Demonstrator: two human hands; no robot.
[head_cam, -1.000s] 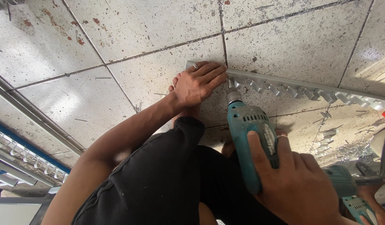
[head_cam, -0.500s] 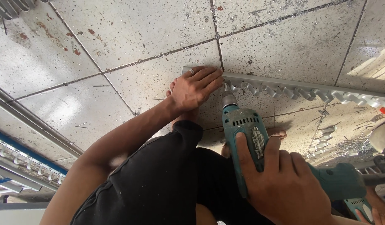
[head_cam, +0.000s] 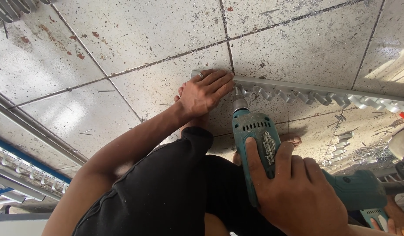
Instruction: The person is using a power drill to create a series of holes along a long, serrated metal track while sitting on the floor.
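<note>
The left hand point(head_cam: 205, 93) lies flat, released, pressing the end of a long grey metal rail with curled hooks point(head_cam: 306, 92) onto the speckled tiled floor point(head_cam: 136, 39) at frame centre. The right hand point(head_cam: 293, 190), clenched round a teal power drill point(head_cam: 256, 140), sets its bit against the rail. Best to hold the drill square and the rail pinned.

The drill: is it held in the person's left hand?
No, the right hand grips the teal drill; the left hand presses the metal strip.
</note>
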